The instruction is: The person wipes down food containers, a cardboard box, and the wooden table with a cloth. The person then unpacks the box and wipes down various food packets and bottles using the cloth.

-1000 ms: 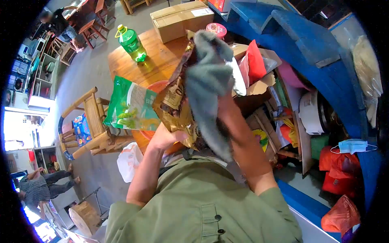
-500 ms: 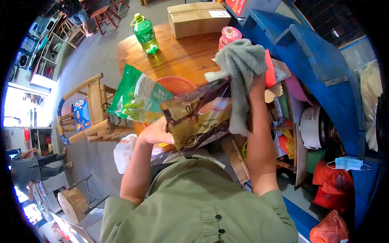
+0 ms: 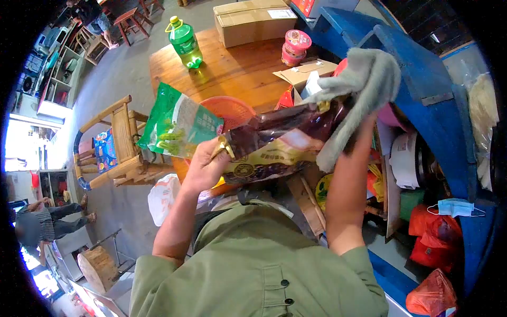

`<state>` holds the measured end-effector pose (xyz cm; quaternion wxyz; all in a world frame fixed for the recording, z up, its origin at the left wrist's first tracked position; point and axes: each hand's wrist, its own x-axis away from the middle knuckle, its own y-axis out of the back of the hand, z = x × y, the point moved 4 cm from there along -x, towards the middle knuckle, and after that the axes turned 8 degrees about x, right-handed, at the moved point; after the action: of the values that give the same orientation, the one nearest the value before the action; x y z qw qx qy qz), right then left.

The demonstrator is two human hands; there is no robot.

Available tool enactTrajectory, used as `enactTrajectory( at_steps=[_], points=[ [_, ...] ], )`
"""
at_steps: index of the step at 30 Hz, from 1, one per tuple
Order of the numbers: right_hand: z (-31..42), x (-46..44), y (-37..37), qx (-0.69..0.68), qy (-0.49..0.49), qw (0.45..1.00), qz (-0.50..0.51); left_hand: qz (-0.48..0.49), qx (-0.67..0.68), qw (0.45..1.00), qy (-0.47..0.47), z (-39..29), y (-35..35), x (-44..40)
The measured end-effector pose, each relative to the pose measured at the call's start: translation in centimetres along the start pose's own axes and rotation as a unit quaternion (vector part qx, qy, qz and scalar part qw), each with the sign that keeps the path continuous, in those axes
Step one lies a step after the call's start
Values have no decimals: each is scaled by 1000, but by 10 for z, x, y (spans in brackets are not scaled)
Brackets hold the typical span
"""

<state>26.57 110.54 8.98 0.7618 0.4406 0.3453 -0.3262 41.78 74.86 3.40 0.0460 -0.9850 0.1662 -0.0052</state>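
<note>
A dark purple and gold plastic food bag (image 3: pixel 280 142) is stretched out in front of my chest. My left hand (image 3: pixel 208 158) is closed around its left end, where a folded gold corner sticks out. At the bag's right end, a grey towel (image 3: pixel 375 74) drapes over my right hand (image 3: pixel 366 122) and hides its fingers; the hand grips the towel there, and one end hangs down over the bag. Just beyond my left hand lies a green and white bag (image 3: pixel 177 124), leaning by a red plastic basket (image 3: pixel 227 110) on the wooden table.
On the wooden table (image 3: pixel 232 74) stand a green bottle (image 3: pixel 186 47), a closed cardboard box (image 3: pixel 253 24), stacked pink tubs (image 3: pixel 294 46) and an opened carton (image 3: pixel 311 74). A bamboo chair (image 3: pixel 124 140) is at left, blue shelving (image 3: pixel 417 74) at right. Two people are farther off.
The bag has been pulled out flatter and wider, its printed side turning. My right hand and the towel moved right, uncovering the opened carton; my left hand shifted slightly up the bag's end.
</note>
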Motion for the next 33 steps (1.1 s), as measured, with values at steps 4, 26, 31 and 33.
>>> enactTrajectory(
  at_steps=[4,26,31,33],
  points=[
    [99,23,68,-201,24,975,91,37,-82,996,0,-20,-6,6],
    [114,136,56,-205,61,891,401,30,-149,987,55,-44,26,9],
    [78,160,54,-313,-309,785,437,-214,-65,973,50,-27,69,14],
    [78,165,60,-454,-479,673,335,-324,34,943,64,-23,71,4]
  ],
)
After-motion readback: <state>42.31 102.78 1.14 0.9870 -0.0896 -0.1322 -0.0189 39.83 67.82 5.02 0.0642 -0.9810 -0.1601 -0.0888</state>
